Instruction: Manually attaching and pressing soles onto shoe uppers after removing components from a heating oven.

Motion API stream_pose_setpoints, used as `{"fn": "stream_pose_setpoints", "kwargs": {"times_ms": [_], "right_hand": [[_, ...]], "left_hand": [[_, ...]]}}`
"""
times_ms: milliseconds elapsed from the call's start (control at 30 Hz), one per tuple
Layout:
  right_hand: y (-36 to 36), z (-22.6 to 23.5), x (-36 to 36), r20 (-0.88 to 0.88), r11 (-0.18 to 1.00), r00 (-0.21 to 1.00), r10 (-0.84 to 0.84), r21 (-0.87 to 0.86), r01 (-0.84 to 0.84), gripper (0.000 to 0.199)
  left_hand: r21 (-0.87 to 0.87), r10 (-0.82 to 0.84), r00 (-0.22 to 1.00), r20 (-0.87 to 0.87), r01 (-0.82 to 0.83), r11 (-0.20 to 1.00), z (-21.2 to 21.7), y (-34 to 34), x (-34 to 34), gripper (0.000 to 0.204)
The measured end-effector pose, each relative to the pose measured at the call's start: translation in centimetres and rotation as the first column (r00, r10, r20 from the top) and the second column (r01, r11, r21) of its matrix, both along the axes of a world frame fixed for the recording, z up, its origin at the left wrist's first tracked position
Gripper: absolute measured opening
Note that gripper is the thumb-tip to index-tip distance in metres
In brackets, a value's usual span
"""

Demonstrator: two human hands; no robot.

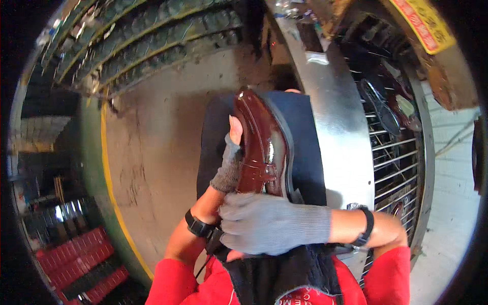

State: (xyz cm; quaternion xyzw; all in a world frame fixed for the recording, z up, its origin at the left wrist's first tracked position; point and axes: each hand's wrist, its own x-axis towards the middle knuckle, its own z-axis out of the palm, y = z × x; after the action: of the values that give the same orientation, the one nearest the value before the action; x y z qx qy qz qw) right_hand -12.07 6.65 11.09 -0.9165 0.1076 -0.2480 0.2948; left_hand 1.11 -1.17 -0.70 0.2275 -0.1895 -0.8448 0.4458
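Gleaming under the light, a dark reddish-brown leather shoe [262, 147] sits near the middle of the view, toe pointing up and away from the person, its glossy upper turned to the left and its dark sole edge running down the right side. A strap with a small buckle crosses it low down. It lies against a dark navy cloth [305, 147] that spreads behind and to both sides of it, over the person's lap. The left hand [230, 162], in a grey fingerless knit glove, is pressed against the shoe's left flank, its bare thumb tip touching the upper near the toe and its fingers curled round the shoe's side, so it has a partial grip there. The right hand [269, 223], in a full grey knit glove, is closed over the heel end of the shoe and covers it; how firmly it grips I cannot tell. Each wrist wears a dark band, and red sleeves show at the lower edge. Beyond the cloth, a broad curved sheet-metal band [340, 127] arcs from the top down the right, with wire racks [394, 152] holding more dark shoes behind it. To the left lies a worn grey floor [152, 152] edged by a yellow line, and red crates [81, 259] stand at lower left.
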Motion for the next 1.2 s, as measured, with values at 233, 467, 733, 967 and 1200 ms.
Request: {"fn": "stream_pose_setpoints", "kwargs": {"times_ms": [233, 467, 733, 967, 1200], "right_hand": [[0.7, -2.9, -10.8, -0.170, 0.199, 0.745, -0.646, 0.904, 0.378, 0.031], [2.8, -5.5, -8.5, -0.299, 0.043, 0.643, -0.705, 0.887, 0.460, 0.065], [-0.9, 0.2, -4.7, 0.182, 0.513, 0.523, -0.833, 0.610, 0.604, 0.088], [-3.4, 3.5, -5.4, 0.250, 0.580, 0.612, -0.750, 0.693, 0.428, 0.080], [-1.6, -0.4, -4.9, 0.289, 0.476, 0.555, -0.780, 0.850, 0.227, 0.075]], "left_hand": [[0.139, -0.006, 1.000, -0.011, 0.007, 0.990, 2.3, 1.1, 0.1, 0.096], [0.028, -0.068, 0.986, 0.149, 0.065, 0.998, 4.9, 2.0, -0.2, 0.098], [-0.194, 0.101, 0.915, 0.390, -0.026, 0.981, 9.0, 4.8, -1.2, 0.108], [-0.374, 0.294, 0.737, 0.608, -0.061, 0.925, 8.7, 6.8, -0.2, 0.100], [-0.447, 0.375, 0.642, 0.668, -0.056, 0.893, 12.5, 6.2, -0.3, 0.094]]}}
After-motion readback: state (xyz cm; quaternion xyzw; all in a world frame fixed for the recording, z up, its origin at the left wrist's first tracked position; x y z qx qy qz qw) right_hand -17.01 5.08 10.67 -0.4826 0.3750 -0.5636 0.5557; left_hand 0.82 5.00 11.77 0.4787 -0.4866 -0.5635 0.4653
